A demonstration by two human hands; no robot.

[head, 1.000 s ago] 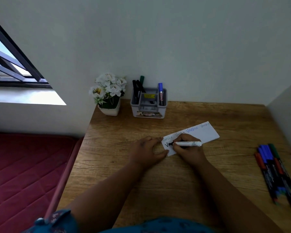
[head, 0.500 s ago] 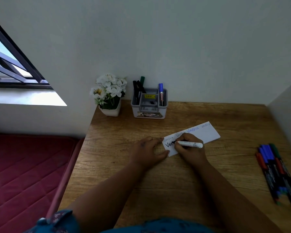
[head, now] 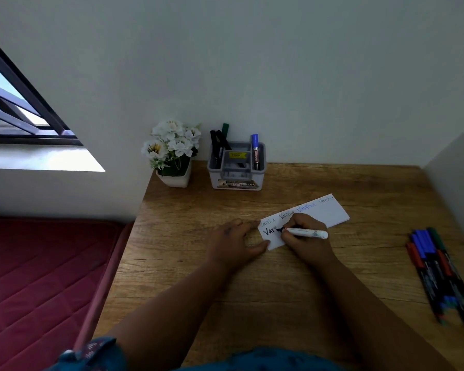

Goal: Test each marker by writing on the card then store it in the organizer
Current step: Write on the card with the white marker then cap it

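A white card (head: 330, 212) lies on the wooden desk (head: 279, 277), with a row of written words along its far edge and black letters on a second line. My right hand (head: 304, 236) grips a white marker (head: 307, 233) whose black tip touches the card. My left hand (head: 236, 242) rests flat on the desk, its fingertips pressing the card's left end. A grey-and-white organizer (head: 236, 180) stands at the back of the desk with black, green and blue markers upright in it. Several loose markers (head: 437, 269), blue, red and green, lie at the right edge.
A white pot of white flowers (head: 172, 153) stands left of the organizer, by the wall. A wall rises along the desk's right side. A red mattress (head: 38, 277) lies below the desk's left edge, under a barred window (head: 16, 103).
My right hand has moved the marker tip rightward along the card's second line, adding more black letters. My left hand has stayed on the card's left end.
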